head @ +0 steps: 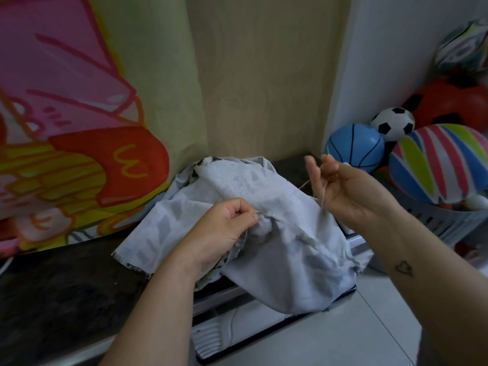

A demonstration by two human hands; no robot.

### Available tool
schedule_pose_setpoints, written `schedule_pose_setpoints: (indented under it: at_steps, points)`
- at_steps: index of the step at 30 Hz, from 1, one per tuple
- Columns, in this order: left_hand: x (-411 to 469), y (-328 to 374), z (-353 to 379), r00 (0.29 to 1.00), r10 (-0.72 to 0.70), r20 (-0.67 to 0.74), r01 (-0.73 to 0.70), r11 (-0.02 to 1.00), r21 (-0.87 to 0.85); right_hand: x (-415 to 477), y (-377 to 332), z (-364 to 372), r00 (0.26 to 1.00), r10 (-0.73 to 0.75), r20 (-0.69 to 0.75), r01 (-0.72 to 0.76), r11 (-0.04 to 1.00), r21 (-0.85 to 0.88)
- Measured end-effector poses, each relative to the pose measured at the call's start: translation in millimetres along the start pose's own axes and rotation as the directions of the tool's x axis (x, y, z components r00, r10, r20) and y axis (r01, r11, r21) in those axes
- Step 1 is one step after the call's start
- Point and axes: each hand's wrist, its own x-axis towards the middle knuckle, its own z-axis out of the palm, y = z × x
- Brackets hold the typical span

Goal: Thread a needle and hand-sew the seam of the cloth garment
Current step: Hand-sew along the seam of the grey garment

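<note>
**A:** Where is the cloth garment (pixel 277 260) now?

**B:** It lies bunched on the edge of the dark counter (pixel 66 286), under both hands. The left hand (pixel 224 228) pinches a fold at the seam (pixel 290 228), with the fingers curled.

**A:** And the right hand (pixel 348 194)?

**B:** It is raised to the right, above the seam, with the fingers curled around the thread (pixel 324 192). The thread goes down to the cloth. I cannot see the needle. I think the pull must go up and right, away from the left hand.
</note>
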Motion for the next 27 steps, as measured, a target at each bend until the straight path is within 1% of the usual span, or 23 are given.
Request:
schedule_pose_setpoints:
  at_steps: [1, 3, 5, 6, 7, 8, 9, 10, 12, 14, 16, 17, 19, 21, 25, 27]
  points:
    - [0, 0, 0, 1.0, -0.001, 0.0, 0.001, 1.0, -0.002, 3, 0, -3, 0.998, -0.059, -0.038, 0.059, 0.998, -0.022]
    - [0, 0, 0, 1.0, 0.002, 0.005, -0.002, 1.0, 0.004, 7, 1, -9, 0.971, -0.219, -0.099, 0.194, 0.958, -0.209]
    - [0, 1, 0, 1.0, -0.002, 0.009, 0.002, 1.0, 0.01, 8, 3, -13, 0.933, -0.345, -0.102, 0.271, 0.86, -0.431]
    - [-1, 1, 1, 1.0, -0.005, 0.01, 0.005, 1.0, 0.011, 6, 4, -13, 0.922, -0.382, -0.064, 0.292, 0.796, -0.531]
    - [0, 1, 2, 1.0, -0.007, 0.01, 0.007, 1.0, 0.014, 5, 6, -11, 0.922, -0.388, -0.008, 0.3, 0.724, -0.621]
    - [-1, 1, 2, 1.0, -0.008, 0.009, 0.007, 1.0, 0.019, 3, 7, -10, 0.932, -0.358, 0.057, 0.294, 0.653, -0.698]
    - [-1, 1, 1, 1.0, -0.006, 0.005, 0.006, 1.0, 0.02, 1, 7, -8, 0.948, -0.292, 0.126, 0.28, 0.581, -0.764]
    - [-1, 2, 1, 1.0, -0.008, 0.002, 0.008, 1.0, 0.015, -2, 8, -6, 0.961, -0.204, 0.189, 0.269, 0.506, -0.82]
    - [-2, 2, 0, 1.0, -0.02, -0.009, 0.02, 1.0, 0.005, -9, 10, -3, 0.956, -0.033, 0.292, 0.284, 0.346, -0.894]
    - [-1, 1, 0, 0.999, -0.024, -0.021, 0.024, 1.0, -0.005, -14, 13, 0, 0.937, 0.091, 0.338, 0.318, 0.183, -0.93]
    - [0, 0, -1, 1.0, -0.011, -0.025, 0.01, 1.0, -0.028, -15, 18, -1, 0.932, 0.127, 0.338, 0.343, -0.014, -0.939]
    - [0, 0, -1, 1.0, -0.001, -0.022, 0.0, 0.999, -0.032, -15, 20, -2, 0.936, 0.12, 0.331, 0.341, -0.071, -0.938]
    - [1, 0, -2, 1.0, 0.022, -0.015, -0.022, 1.0, 0.003, -13, 17, -4, 0.946, 0.093, 0.311, 0.32, -0.102, -0.942]
    - [-1, -1, -3, 0.999, 0.041, 0.0, -0.041, 0.996, 0.074, -11, 10, -6, 0.953, 0.096, 0.287, 0.298, -0.128, -0.946]
    - [-3, 0, 0, 0.998, 0.059, 0.025, -0.063, 0.981, 0.183, -10, -1, -9, 0.952, 0.21, 0.222, 0.267, -0.219, -0.938]
    - [-4, 0, 1, 0.997, 0.067, 0.028, -0.071, 0.978, 0.194, -11, -3, -10, 0.945, 0.265, 0.191, 0.254, -0.228, -0.94]
